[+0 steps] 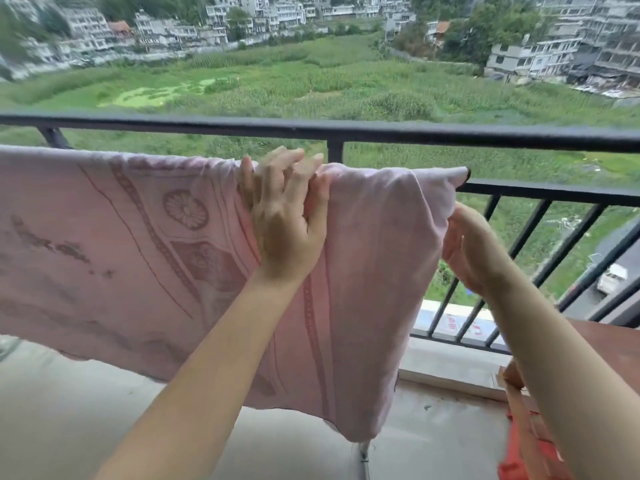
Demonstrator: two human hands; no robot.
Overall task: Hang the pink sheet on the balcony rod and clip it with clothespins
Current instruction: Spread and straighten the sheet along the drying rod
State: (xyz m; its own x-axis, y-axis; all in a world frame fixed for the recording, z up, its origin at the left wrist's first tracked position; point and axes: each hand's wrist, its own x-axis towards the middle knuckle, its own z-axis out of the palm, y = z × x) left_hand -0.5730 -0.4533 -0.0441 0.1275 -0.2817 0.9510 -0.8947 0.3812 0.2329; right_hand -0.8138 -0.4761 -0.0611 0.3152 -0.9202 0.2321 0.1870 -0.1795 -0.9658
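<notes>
Two bare hands work at a wide pink sheet (121,244) of thin cloth, patterned with darker pink bands and a round flower. The pink sheet is draped over a thin dark rod (467,173), of which only the right end pokes out from under the cloth. It hangs down in front of the black metal balcony railing (415,134), covering the left and middle of the view, and its lower edge hangs above the pale grey floor (86,410).

The left hand (287,220) lies on the sheet at the top fold, back towards the camera. Its fingers (266,181) are spread and reach up over the line of the rod; the fingertips are blurred, so whether they hook behind the cloth cannot be told. The right hand (465,251) is at the sheet's right edge, just below the rod end, palm turned towards the cloth. Its fingers are hidden behind the hanging edge, so whether they pinch it cannot be told.

A reddish-brown tabletop (609,344) stands at the right. Below it, an orange-red thing (516,471) is partly covered by the right forearm and too blurred to name. Beyond the railing lie a green overgrown field (311,81), grey multi-storey buildings (554,46) and, down on a road, a white vehicle (612,278).
</notes>
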